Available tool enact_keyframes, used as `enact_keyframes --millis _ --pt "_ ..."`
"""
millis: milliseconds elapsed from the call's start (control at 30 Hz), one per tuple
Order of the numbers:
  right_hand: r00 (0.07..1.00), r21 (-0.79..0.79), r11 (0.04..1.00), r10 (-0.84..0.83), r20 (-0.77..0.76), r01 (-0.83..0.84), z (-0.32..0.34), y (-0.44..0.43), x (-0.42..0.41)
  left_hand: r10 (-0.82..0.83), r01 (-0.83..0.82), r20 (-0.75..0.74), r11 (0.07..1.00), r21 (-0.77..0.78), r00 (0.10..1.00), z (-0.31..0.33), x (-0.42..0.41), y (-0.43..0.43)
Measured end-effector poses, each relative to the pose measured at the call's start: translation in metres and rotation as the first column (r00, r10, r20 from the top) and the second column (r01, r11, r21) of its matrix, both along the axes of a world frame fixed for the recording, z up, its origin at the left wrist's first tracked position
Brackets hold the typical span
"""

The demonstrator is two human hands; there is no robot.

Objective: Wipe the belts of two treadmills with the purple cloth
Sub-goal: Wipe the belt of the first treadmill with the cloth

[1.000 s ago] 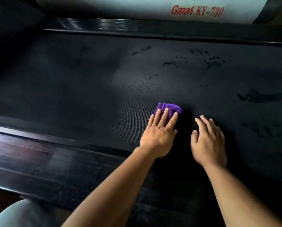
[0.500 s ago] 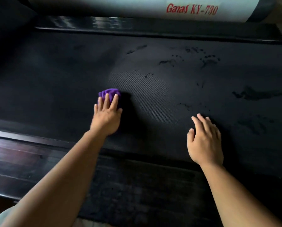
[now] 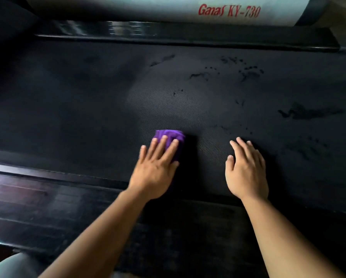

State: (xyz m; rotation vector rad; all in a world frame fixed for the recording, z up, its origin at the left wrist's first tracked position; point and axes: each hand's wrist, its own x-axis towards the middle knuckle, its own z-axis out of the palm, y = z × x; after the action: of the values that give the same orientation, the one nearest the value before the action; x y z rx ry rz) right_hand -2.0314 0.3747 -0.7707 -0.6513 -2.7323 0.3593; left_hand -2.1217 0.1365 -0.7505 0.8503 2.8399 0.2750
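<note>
A black textured treadmill belt (image 3: 107, 101) fills most of the view, with dark wet marks (image 3: 306, 113) toward its right and far side. My left hand (image 3: 156, 169) presses the folded purple cloth (image 3: 171, 136) flat onto the belt with straight fingers, near the belt's front edge. Most of the cloth lies under the fingers and palm. To its right, my right hand (image 3: 246, 169) rests flat on the belt, fingers straight, holding nothing.
A glossy black side rail (image 3: 47, 199) runs along the near edge of the belt. Another black rail (image 3: 188, 36) borders the far edge. Behind it sits a white cover (image 3: 148, 7) with red lettering. A grey trouser knee (image 3: 9, 265) shows at the bottom left.
My left hand swept the cloth leftward across the belt, then back right toward my right hand. The right hand stayed in place.
</note>
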Motion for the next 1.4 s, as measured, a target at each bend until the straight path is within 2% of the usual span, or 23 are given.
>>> enact_keyframes --millis 167,333,433,567,733,867,1000,1100,1200,1300,1400 --pt "1.000 0.017 1.000 0.001 0.007 -0.001 0.000 -0.002 0.001 0.226 -0.226 0.009 0.974 0.003 0.974 -0.001 -0.068 -0.052" --pt "0.999 0.013 1.000 0.000 0.041 -0.001 0.002 -0.003 0.002 0.282 -0.284 0.062 0.959 0.011 0.957 0.004 -0.134 0.002" --pt "0.999 0.017 1.000 0.004 0.054 -0.005 0.004 -0.003 0.002 0.220 -0.221 0.086 0.975 0.002 0.972 0.009 -0.142 0.062" --pt "0.998 0.019 1.000 0.006 0.063 -0.007 0.004 0.000 0.001 0.000 0.000 0.068 1.000 0.004 0.998 0.013 -0.094 0.122" --pt "1.000 -0.033 0.999 0.010 0.019 -0.009 0.002 0.002 0.000 -0.134 0.133 0.028 0.991 0.035 0.991 0.006 -0.005 0.089" --pt "0.999 -0.176 0.984 0.037 -0.028 -0.041 0.007 0.005 0.007 -0.141 0.142 0.018 0.990 -0.022 0.990 0.003 0.003 0.021" --pt "0.999 -0.257 0.966 0.046 0.021 -0.039 0.021 0.022 0.032 -0.022 0.023 0.024 0.999 -0.032 0.999 0.006 -0.028 -0.006" --pt "0.990 -0.201 0.977 0.090 0.106 -0.067 0.035 0.050 0.062 0.076 -0.077 0.057 0.997 0.005 0.995 0.007 -0.046 0.021" --pt "0.981 -0.143 0.988 0.078 0.176 -0.052 0.045 0.076 0.091 0.100 -0.101 0.091 0.995 0.010 0.991 0.010 -0.050 0.068" --pt "0.967 -0.102 0.994 -0.005 0.255 0.032 0.047 0.100 0.119 0.037 -0.038 0.098 0.999 0.009 0.994 0.015 -0.032 0.126" --pt "0.941 -0.084 0.993 -0.056 0.334 0.089 0.043 0.111 0.138 -0.092 0.091 0.099 0.996 0.015 0.991 0.019 0.005 0.183"
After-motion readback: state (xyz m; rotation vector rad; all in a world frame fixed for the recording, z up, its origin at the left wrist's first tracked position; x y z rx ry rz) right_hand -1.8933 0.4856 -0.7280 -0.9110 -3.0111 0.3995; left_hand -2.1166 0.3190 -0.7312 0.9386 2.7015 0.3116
